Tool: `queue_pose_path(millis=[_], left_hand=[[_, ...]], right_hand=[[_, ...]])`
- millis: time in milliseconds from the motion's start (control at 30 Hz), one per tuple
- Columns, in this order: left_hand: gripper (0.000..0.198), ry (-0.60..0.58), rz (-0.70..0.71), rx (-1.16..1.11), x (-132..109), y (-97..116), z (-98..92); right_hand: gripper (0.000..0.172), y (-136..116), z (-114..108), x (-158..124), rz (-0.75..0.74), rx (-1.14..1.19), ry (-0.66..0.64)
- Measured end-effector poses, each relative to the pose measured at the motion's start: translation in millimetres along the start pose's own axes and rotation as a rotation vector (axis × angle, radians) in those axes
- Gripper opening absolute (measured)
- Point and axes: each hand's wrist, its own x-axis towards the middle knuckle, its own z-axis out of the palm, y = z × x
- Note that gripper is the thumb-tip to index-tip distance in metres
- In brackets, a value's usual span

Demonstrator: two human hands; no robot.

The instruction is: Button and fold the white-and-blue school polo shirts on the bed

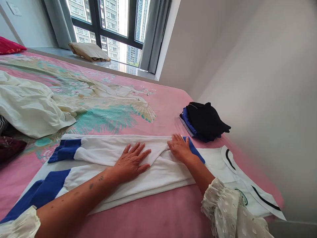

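Observation:
A white garment with blue ribbed cuffs (pixel 109 148) lies lengthwise across the bed, its two long parts side by side and the cuffs at the left. Flat on its middle rests my left hand (pixel 132 163), fingers stretched out and apart. My right hand (pixel 179 147) lies on the cloth near the garment's right end, beside a blue section, with fingers extended and thumb apart. Beneath it, and reaching out to the right, is a white shirt (pixel 213 162) with black stripes on its edges and a round green emblem, partly hidden by my right sleeve.
A stack of folded dark clothes (pixel 205 120), black on top and blue below, sits near the wall. On the left lie a crumpled cream cloth (pixel 32 102) and a dark red item (pixel 11 148). The pink patterned bedsheet (pixel 168 102) reaches the window ledge, where a paper bag (pixel 88 51) rests.

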Motion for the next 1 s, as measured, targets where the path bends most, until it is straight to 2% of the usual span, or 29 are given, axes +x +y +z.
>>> queue_pose_path(millis=[67, 133, 200, 267, 333, 433, 567, 700, 767, 867, 1000], left_hand=[[0.062, -0.005, -0.002, -0.004, 1, -1, -5.8], [0.062, -0.001, -0.026, 0.01, -2, -10, -13.0], [0.064, 0.008, -0.134, 0.068, -12, -26, -20.0], [0.072, -0.008, -0.302, 0.118, -24, -45, -26.1], [0.083, -0.053, -0.416, 0.117, -35, -60, -32.0], [0.083, -0.099, -0.399, 0.088, -39, -72, -41.3], [0.066, -0.042, -0.326, 0.151, -36, -83, -46.3], [0.072, -0.109, -0.42, 0.104, -41, -98, -47.5], [0.065, -0.091, -0.413, 0.092, -40, -108, -56.5], [0.055, 0.011, -0.476, 0.171, -35, -131, -78.8], [0.052, -0.086, -0.598, 0.269, -31, -166, -96.1]], right_hand=[[0.055, -19, -1, -3, -0.179, 0.054, 0.044], [0.055, -36, 2, -7, -0.302, 0.095, -0.015], [0.061, -44, 6, -10, -0.283, 0.101, -0.124], [0.073, -43, 7, -10, -0.178, 0.074, -0.212], [0.076, -41, 3, -9, -0.102, 0.051, -0.232], [0.06, -48, -4, -3, -0.166, 0.09, -0.126], [0.046, -58, 4, 11, -0.32, 0.175, 0.052], [0.04, -35, 19, 30, -0.158, 0.074, 0.135], [0.039, -17, 19, 41, -0.083, 0.031, 0.156], [0.038, 1, 11, 59, -0.076, -0.02, 0.147], [0.042, 5, 4, 78, -0.124, -0.063, 0.078]])
